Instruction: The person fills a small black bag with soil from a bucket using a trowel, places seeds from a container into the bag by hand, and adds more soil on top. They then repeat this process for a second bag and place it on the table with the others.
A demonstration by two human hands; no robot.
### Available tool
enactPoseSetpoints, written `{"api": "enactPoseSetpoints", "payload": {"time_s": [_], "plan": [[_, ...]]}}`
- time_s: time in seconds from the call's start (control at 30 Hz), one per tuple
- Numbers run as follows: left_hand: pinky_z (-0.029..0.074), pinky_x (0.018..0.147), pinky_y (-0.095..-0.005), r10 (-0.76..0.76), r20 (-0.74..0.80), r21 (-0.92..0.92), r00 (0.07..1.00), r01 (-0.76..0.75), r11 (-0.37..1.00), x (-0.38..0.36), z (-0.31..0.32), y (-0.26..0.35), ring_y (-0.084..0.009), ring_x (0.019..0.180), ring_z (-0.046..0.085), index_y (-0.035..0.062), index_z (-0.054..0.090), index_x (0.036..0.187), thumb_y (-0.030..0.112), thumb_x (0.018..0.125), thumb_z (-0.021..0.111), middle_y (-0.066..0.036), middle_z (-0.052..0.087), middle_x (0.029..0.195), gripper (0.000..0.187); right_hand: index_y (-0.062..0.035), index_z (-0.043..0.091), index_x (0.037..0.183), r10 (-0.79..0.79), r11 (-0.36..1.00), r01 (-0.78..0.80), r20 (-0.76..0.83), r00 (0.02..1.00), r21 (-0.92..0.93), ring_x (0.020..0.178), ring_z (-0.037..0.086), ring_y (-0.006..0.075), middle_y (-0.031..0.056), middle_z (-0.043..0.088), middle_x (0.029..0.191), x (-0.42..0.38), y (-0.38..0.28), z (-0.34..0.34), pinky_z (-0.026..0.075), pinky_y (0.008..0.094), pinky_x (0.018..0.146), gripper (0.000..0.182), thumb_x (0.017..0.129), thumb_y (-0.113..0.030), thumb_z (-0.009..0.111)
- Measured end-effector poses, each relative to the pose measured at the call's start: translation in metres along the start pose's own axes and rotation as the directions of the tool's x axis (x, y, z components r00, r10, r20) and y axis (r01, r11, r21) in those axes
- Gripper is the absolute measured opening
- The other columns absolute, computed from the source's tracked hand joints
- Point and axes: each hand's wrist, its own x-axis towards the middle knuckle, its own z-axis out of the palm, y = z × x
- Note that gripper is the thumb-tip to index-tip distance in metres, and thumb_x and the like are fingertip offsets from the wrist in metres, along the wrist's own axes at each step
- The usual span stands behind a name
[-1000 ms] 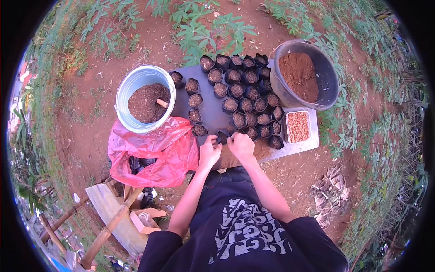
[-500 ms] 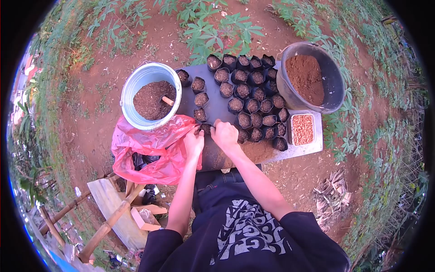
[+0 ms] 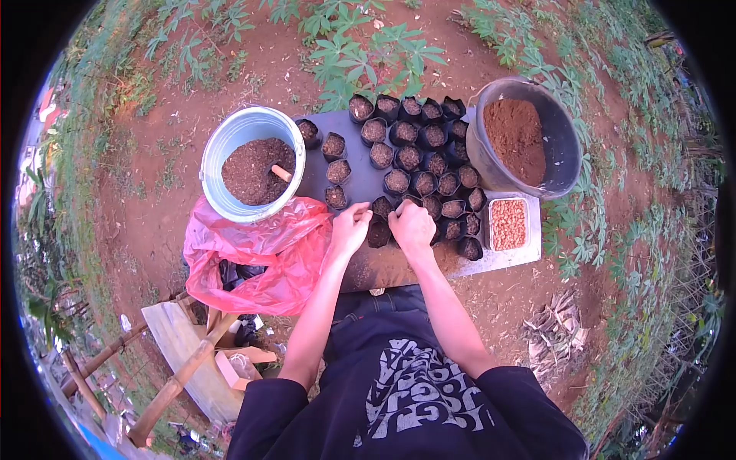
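A small black planting bag [image 3: 379,233] with dark soil is between my two hands at the near side of the table. My left hand [image 3: 352,228] has its fingers pinched at the bag's left edge. On the opposite edge, my right hand [image 3: 412,225] is closed with thumb and fingers together. Just beyond and to the right stand several rows of soil-filled black bags [image 3: 408,158]. A short column of similar bags [image 3: 337,171] stands to the left, past my left hand.
At left, a pale blue bucket [image 3: 208,175] contains dark soil and a light-coloured handle. A pink plastic bag [image 3: 253,264] lies below it. At right are a dark bucket [image 3: 563,149] of reddish soil and a tub of tan pellets [image 3: 508,225]. Loose soil [image 3: 372,268] covers the table's near edge.
Both hands have moved right, away from the pink plastic bag. The small black planting bag between them has shifted from the left column toward the main rows.
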Motion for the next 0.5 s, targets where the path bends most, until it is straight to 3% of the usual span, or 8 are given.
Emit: {"api": "enactPoseSetpoints", "payload": {"time_s": [0.03,0.13,0.23,0.33,0.37,0.47,0.5], "plan": [[0.055,0.074,-0.0327,-0.057,-0.089,0.074,0.994,0.064,0.995,-0.007,-0.011,0.012,-0.0219,0.081,0.073,0.0007,0.070,0.107,0.014,0.089,0.066,-0.015,0.074,0.090,0.023,-0.0076,0.072,0.086,-0.047,0.998,0.048,-0.016,0.999,0.048,0.076,0.072,0.0361,0.0199,0.071,0.076,0.000,-0.006,-0.007,0.058,0.0443,0.073,0.022,0.081,-0.028,0.071],[0.054,0.075,-0.0328,-0.049,-0.416,0.092,0.908,0.096,0.991,-0.013,-0.027,-0.001,-0.0207,0.081,0.072,0.0032,0.069,0.111,0.017,0.090,0.067,-0.014,0.073,0.088,0.025,-0.0072,0.070,0.091,-0.162,0.975,0.166,-0.036,0.986,0.149,0.075,0.072,0.0361,0.0196,0.071,0.076,0.001,-0.025,-0.010,0.058,0.0447,0.070,0.024,0.083,-0.030,0.071],[0.057,0.069,-0.0293,-0.063,-0.408,0.022,0.911,0.079,0.997,0.007,-0.030,-0.031,-0.0177,0.079,0.069,-0.0035,0.062,0.121,0.016,0.095,0.065,-0.013,0.071,0.096,0.033,-0.0056,0.070,0.092,-0.228,0.956,0.218,0.032,0.973,0.195,0.077,0.072,0.0371,0.0204,0.071,0.077,0.014,-0.049,0.008,0.057,0.0454,0.073,0.031,0.085,-0.035,0.071],[0.059,0.070,-0.0293,-0.121,-0.281,-0.007,0.952,0.124,0.992,0.030,-0.035,-0.045,-0.0173,0.079,0.069,-0.0042,0.062,0.122,0.013,0.097,0.061,-0.013,0.070,0.097,0.031,-0.0056,0.074,0.091,-0.209,0.973,0.190,0.154,0.966,0.130,0.084,0.072,0.0358,0.0213,0.072,0.083,0.027,-0.072,0.023,0.057,0.0445,0.079,0.034,0.084,-0.038,0.071],[0.058,0.069,-0.0290,-0.165,-0.289,-0.100,0.943,0.142,0.985,0.035,-0.033,-0.048,-0.0154,0.078,0.069,-0.0038,0.062,0.121,0.011,0.098,0.059,-0.011,0.071,0.096,0.028,-0.0042,0.074,0.089,-0.193,0.976,0.172,0.162,0.968,0.133,0.086,0.072,0.0377,0.0229,0.072,0.086,0.031,-0.077,0.026,0.057,0.0450,0.080,0.034,0.085,-0.037,0.070],[0.053,0.085,-0.0367,-0.178,-0.294,-0.034,0.939,0.176,0.984,0.040,-0.033,-0.042,-0.0275,0.092,0.072,0.0006,0.066,0.118,0.019,0.093,0.064,-0.018,0.073,0.099,0.031,-0.0021,0.074,0.089,-0.181,0.980,0.164,0.164,0.970,0.113,0.087,0.071,0.0387,0.0237,0.071,0.087,0.038,-0.080,0.035,0.057,0.0458,0.080,0.030,0.085,-0.031,0.067],[0.053,0.086,-0.0360,-0.179,-0.269,-0.012,0.946,0.182,0.983,0.043,-0.032,-0.038,-0.0271,0.095,0.072,0.0016,0.066,0.117,0.018,0.093,0.063,-0.018,0.073,0.100,0.030,-0.0014,0.073,0.089,-0.170,0.983,0.156,0.162,0.972,0.097,0.087,0.071,0.0391,0.0242,0.071,0.087,0.038,-0.081,0.032,0.057,0.0461,0.081,0.029,0.085,-0.029,0.066]]}}
